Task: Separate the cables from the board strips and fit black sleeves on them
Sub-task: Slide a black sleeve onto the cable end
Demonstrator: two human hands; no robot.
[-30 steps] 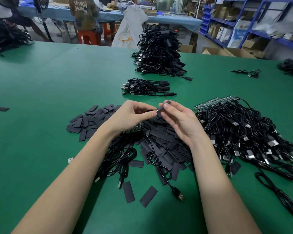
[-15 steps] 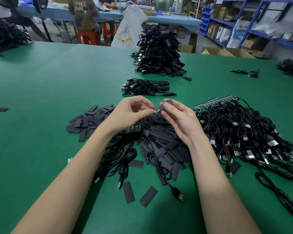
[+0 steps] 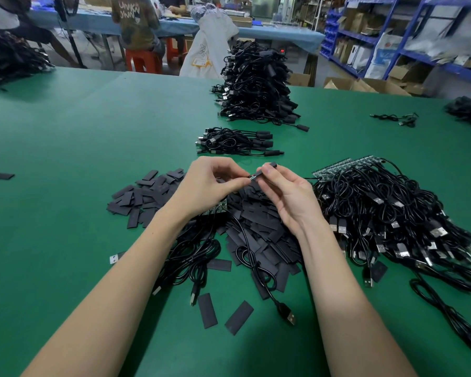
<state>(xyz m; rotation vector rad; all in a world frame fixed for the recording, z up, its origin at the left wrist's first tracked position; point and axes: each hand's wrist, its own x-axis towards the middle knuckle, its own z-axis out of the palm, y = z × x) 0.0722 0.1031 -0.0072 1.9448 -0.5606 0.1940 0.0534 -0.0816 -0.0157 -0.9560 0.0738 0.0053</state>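
- both arms reach forward over the green table (image 3: 65, 148), and the two hands meet in the air above the pile of flat black sleeves (image 3: 259, 229).
- the left hand (image 3: 210, 183) has its back turned up. its thumb and first finger are bent and pinch the tip of a small board end (image 3: 252, 177) on a cable.
- the right hand (image 3: 288, 194) has its palm turned to the left. its thumb and first fingers pinch one black sleeve (image 3: 267, 170), which points up and to the right.
- the small board end sits right at the low mouth of that sleeve, between the two hands. i cannot tell how far it is inside.
- the other fingers of the right hand are loosely curled below the sleeve.
- a thin black cable (image 3: 245, 240) runs down over the sleeve pile to a plug (image 3: 287, 315) near the front.
- a loose bunch of cables (image 3: 191, 257) lies under the left wrist, beside the sleeve pile.
- to the right is a big heap of cables (image 3: 392, 213) joined to green board strips (image 3: 346, 165) at the back of it.
- farther away sits a small bundle of cables with sleeves on (image 3: 237, 141), and behind it a tall stack of cables (image 3: 253, 85).
- two loose sleeves (image 3: 223, 312) lie flat near the front.
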